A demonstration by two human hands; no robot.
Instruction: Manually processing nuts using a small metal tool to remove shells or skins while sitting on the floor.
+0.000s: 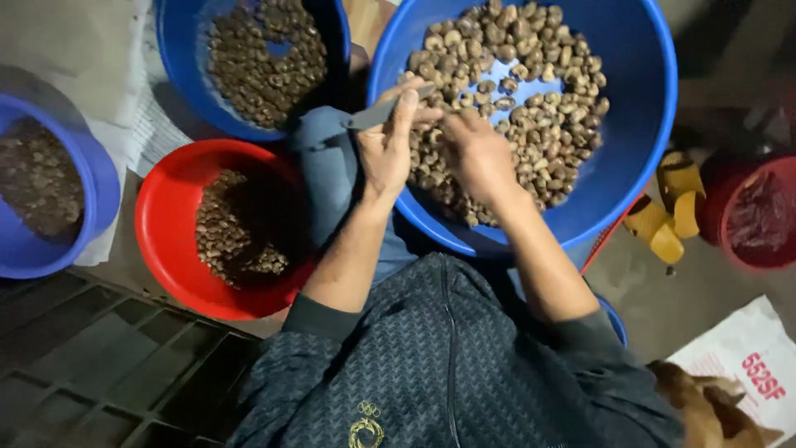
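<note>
My left hand (pixel 388 141) grips a small grey knife (pixel 377 114), its blade pointing left over the rim of a large blue basin (pixel 638 158). The basin rests on my lap and holds several pale-brown cashew nuts (pixel 531 91). My right hand (pixel 477 153) hovers over the nuts beside the left hand, fingers curled as if pinching one nut; what it holds is hidden.
A red bowl (pixel 162 207) of darker nuts sits at my left. Behind it is another blue basin (pixel 178 50) of nuts, and a blue tub (pixel 91 178) at far left. Yellow sandals (pixel 672 211), a red bucket (pixel 750 211), a white sack (pixel 742 357) and a brown animal (pixel 705 406) are at right.
</note>
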